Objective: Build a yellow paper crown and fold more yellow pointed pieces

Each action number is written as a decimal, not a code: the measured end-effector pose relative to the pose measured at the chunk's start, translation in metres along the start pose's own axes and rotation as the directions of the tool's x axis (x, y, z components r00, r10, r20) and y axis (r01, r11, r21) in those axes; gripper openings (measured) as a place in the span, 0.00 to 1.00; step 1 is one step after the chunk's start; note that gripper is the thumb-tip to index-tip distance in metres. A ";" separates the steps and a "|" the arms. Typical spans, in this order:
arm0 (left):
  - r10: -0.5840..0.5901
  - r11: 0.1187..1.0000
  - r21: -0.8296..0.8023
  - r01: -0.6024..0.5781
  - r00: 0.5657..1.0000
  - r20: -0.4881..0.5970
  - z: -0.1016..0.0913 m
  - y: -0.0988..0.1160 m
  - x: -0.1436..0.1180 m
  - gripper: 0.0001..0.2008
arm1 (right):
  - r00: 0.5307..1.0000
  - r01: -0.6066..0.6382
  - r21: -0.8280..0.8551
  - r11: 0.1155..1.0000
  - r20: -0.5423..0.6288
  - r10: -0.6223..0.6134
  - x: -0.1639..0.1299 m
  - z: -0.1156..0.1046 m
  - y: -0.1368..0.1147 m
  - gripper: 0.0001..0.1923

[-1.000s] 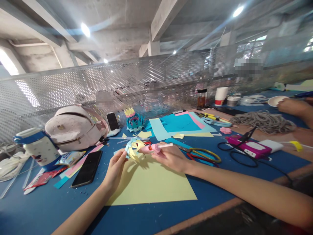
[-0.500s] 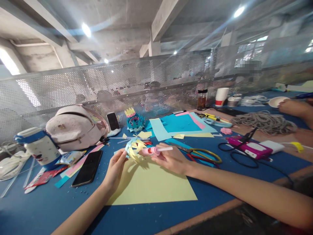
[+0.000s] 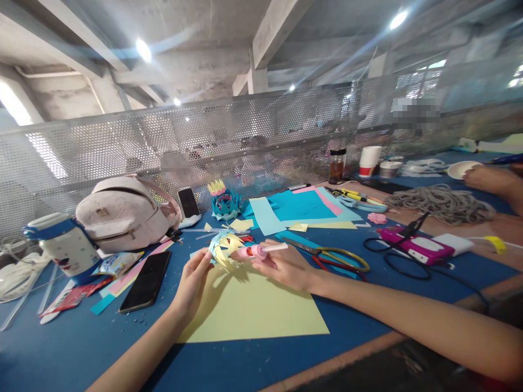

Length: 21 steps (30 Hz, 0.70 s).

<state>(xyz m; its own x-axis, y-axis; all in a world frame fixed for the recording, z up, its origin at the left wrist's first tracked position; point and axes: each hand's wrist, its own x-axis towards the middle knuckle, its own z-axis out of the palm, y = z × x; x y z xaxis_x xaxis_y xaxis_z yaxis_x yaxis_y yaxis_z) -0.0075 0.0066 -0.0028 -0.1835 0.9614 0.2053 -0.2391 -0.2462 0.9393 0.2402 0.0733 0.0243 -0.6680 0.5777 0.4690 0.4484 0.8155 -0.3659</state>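
Observation:
In my left hand (image 3: pixel 196 277) I pinch a paper flower (image 3: pixel 224 250) with yellow pointed petals and a light blue outer side. My right hand (image 3: pixel 288 267) is wrapped round a small pink hot glue gun (image 3: pixel 251 252), a pale glue stick jutting from its rear. The gun's front end is at the flower's petals; whether the tip touches the paper I cannot tell. Beneath both hands lies a yellow paper sheet (image 3: pixel 261 316). Scissors (image 3: pixel 327 254) with yellowish handles lie just right of my right hand, beside a red-handled tool.
A blue paper flower (image 3: pixel 226 204) stands at the back, near coloured sheets (image 3: pixel 296 209). Leftward are a phone (image 3: pixel 146 282), a bottle (image 3: pixel 63 247) and a backpack (image 3: pixel 122 212). Grey cord (image 3: pixel 441 204) and a magenta box (image 3: pixel 419 245) with cables lie right; another person's hand (image 3: pixel 486 177) holds a bowl.

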 end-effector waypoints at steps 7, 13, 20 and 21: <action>0.008 0.989 -0.149 -0.015 0.999 -0.047 -0.005 -0.007 0.006 0.15 | 0.999 -0.001 -0.025 1.000 -0.044 0.000 0.001 -0.006 -0.001 0.13; 0.014 0.972 -0.233 -0.029 0.998 -0.065 -0.011 -0.009 0.011 0.12 | 0.996 0.033 -0.055 0.998 -0.085 -0.037 0.003 -0.005 0.010 0.15; 0.001 0.967 -0.254 -0.018 0.998 -0.067 -0.016 -0.013 0.013 0.14 | 0.988 0.130 -0.032 0.991 -0.076 -0.132 0.005 -0.007 0.014 0.17; -0.002 0.967 -0.255 -0.016 0.998 -0.070 -0.016 -0.013 0.013 0.15 | 0.987 0.141 -0.028 0.990 -0.074 -0.143 0.005 -0.008 0.014 0.17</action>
<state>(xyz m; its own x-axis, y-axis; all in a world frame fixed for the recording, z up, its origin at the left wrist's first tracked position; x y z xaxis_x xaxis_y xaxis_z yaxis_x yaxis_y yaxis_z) -0.0220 0.0209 -0.0171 -0.2495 0.9509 0.1833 -0.4716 -0.2846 0.8346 0.2476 0.0877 0.0278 -0.6794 0.4561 0.5747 0.3660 0.8896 -0.2733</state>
